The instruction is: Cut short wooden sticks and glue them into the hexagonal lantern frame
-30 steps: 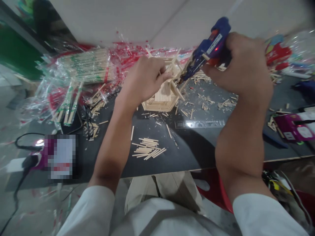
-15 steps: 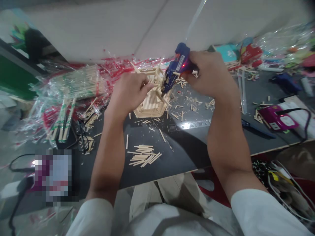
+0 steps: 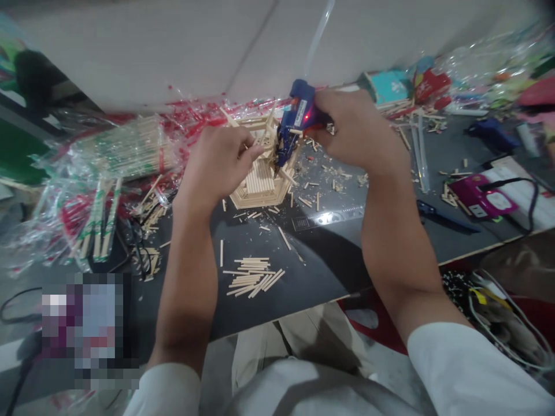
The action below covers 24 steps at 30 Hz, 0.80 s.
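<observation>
A blue glue gun [image 3: 299, 112] with a small red light and a clear glue stick [image 3: 321, 34] rising from its back is gripped by my right hand [image 3: 353, 127]. Its nozzle points down at the right side of a wooden stick model [image 3: 261, 179] with a layered, angular base. My left hand [image 3: 221, 162] is at the model's upper left, thumb and fingers pinched together; whatever they hold is too small to make out. Short cut sticks [image 3: 255, 277] lie in a loose pile nearer to me on the dark table [image 3: 321, 277].
Plastic-wrapped stick bundles [image 3: 125, 150] cover the left side. A ruler [image 3: 329, 218] lies right of the model among stick scraps. Farther right are a dark blue cutting tool [image 3: 446, 216], a magenta device [image 3: 483, 196] with a black cable, and a teal box [image 3: 390, 86].
The view has shifted slightly, so most things at the back appear farther left. My hands keep nearly the same pose at the model, with the glue gun still in my right hand.
</observation>
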Each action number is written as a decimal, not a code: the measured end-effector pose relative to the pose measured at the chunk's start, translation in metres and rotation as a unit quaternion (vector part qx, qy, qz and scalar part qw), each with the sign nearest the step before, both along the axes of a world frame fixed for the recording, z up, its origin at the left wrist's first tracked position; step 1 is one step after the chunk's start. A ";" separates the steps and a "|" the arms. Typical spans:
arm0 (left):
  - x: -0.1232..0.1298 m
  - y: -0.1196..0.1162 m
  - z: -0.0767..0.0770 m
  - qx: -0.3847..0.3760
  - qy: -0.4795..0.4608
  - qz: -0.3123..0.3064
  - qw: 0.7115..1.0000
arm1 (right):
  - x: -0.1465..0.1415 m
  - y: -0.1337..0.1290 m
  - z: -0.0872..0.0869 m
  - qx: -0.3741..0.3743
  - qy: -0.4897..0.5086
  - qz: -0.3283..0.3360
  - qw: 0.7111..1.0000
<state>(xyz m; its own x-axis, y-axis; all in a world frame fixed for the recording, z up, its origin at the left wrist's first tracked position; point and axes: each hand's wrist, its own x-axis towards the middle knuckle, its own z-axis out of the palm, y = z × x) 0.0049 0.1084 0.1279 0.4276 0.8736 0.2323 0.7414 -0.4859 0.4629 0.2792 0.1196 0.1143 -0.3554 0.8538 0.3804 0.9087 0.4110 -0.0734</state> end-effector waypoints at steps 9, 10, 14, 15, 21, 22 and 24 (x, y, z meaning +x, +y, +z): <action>0.002 -0.001 0.000 0.006 0.013 0.005 1.000 | 0.000 0.000 0.000 0.001 0.018 0.008 1.000; 0.002 0.000 0.000 0.010 0.012 0.004 1.000 | 0.000 0.001 0.000 0.002 0.017 0.010 1.000; 0.000 0.001 -0.002 0.019 0.011 0.002 1.000 | 0.001 0.003 -0.002 0.000 0.030 0.012 0.999; 0.000 0.000 -0.002 0.019 0.010 0.001 1.000 | 0.001 0.004 -0.002 -0.004 0.036 0.012 0.999; 0.002 -0.002 0.000 0.022 0.021 0.000 1.000 | -0.001 0.003 0.001 -0.021 0.052 0.018 0.998; 0.002 -0.002 0.000 0.021 0.024 0.001 0.999 | -0.002 0.003 0.001 -0.022 0.049 0.019 0.998; 0.001 -0.001 0.000 0.015 0.023 0.005 1.000 | -0.002 0.002 0.001 -0.016 0.041 0.014 0.999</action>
